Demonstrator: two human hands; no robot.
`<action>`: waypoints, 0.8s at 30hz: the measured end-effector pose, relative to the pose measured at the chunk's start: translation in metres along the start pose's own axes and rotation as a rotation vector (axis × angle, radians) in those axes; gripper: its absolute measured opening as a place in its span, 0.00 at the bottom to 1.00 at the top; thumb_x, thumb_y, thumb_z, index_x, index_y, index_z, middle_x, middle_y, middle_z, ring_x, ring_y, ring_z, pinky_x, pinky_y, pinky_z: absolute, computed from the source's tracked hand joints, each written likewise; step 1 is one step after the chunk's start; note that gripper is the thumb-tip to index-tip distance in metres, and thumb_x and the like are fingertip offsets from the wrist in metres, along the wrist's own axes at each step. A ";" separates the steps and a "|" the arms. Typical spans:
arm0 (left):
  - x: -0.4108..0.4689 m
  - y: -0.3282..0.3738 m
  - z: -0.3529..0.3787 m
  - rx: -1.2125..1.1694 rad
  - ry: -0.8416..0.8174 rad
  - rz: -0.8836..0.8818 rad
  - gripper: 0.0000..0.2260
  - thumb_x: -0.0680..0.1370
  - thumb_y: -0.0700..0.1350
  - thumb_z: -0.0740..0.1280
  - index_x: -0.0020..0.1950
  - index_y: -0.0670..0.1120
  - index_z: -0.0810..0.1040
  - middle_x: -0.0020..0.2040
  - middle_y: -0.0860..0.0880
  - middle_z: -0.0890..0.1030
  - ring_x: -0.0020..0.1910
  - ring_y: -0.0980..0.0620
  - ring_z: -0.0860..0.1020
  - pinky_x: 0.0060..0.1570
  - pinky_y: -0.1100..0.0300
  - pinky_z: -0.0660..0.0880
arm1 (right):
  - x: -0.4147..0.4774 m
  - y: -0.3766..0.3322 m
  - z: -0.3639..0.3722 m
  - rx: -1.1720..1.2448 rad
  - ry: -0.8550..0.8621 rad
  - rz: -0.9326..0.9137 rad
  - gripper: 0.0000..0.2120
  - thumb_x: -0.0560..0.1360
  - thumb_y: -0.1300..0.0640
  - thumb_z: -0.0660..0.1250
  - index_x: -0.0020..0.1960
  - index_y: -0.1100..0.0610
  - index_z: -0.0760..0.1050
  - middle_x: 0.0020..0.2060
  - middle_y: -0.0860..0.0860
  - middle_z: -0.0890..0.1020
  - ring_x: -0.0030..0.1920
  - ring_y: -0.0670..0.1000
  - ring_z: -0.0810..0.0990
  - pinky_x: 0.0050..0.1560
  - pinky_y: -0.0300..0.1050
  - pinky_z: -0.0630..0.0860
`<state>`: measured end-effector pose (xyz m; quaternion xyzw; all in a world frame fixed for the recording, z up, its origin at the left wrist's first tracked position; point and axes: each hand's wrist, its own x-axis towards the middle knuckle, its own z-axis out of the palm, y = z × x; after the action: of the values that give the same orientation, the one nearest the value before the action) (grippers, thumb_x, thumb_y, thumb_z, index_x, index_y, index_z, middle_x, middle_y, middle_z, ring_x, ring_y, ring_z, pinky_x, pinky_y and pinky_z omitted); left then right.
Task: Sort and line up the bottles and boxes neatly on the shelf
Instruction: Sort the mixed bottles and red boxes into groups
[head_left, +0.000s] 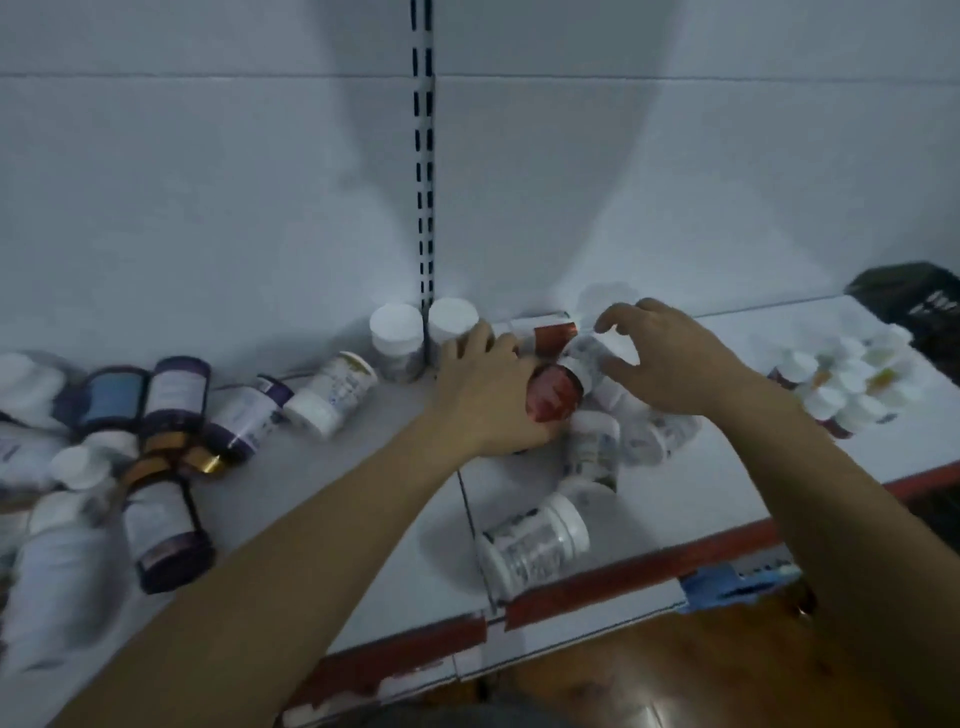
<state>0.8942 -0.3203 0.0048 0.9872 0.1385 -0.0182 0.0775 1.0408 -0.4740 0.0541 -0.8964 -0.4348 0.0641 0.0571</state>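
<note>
A red-brown bottle (553, 399) with a white label lies tilted at the back of the white shelf (363, 519). My left hand (488, 387) grips its base end. My right hand (670, 358) curls its fingers and thumb round the bottle's far, white-capped end. Two white-capped bottles (397, 332) stand upright against the back wall just left of my hands. A red and white box (553, 331) lies behind the held bottle. Several white bottles (535, 540) lie on their sides below my hands.
A heap of dark purple bottles (176, 395) and white ones lies at the left. Small white-capped bottles (841, 379) are grouped at the right, with a dark basket (914, 306) behind them. A slotted upright post (423, 156) splits the back wall. The red shelf edge (623, 577) runs along the front.
</note>
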 end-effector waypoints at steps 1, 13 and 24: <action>-0.001 0.001 0.005 -0.010 0.003 -0.035 0.37 0.69 0.76 0.62 0.72 0.58 0.70 0.71 0.49 0.70 0.72 0.41 0.61 0.69 0.39 0.59 | 0.010 0.005 0.006 0.047 -0.013 -0.016 0.19 0.79 0.46 0.66 0.67 0.49 0.73 0.58 0.53 0.77 0.58 0.57 0.77 0.56 0.51 0.75; -0.051 -0.018 0.019 -0.268 0.238 -0.250 0.32 0.66 0.75 0.65 0.64 0.60 0.74 0.71 0.57 0.65 0.69 0.52 0.64 0.63 0.46 0.62 | 0.052 0.009 0.052 0.385 0.069 -0.169 0.32 0.68 0.47 0.76 0.69 0.47 0.70 0.60 0.53 0.72 0.58 0.56 0.74 0.59 0.50 0.74; -0.090 -0.032 0.021 -0.598 0.487 -0.362 0.29 0.69 0.69 0.70 0.64 0.54 0.75 0.68 0.58 0.69 0.65 0.57 0.73 0.63 0.45 0.74 | 0.063 -0.026 0.078 0.105 0.034 -0.316 0.25 0.72 0.50 0.69 0.69 0.44 0.70 0.56 0.53 0.69 0.55 0.60 0.70 0.51 0.55 0.71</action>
<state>0.7987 -0.3176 -0.0155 0.8564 0.3233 0.2433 0.3208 1.0462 -0.4050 -0.0232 -0.8136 -0.5654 0.0618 0.1204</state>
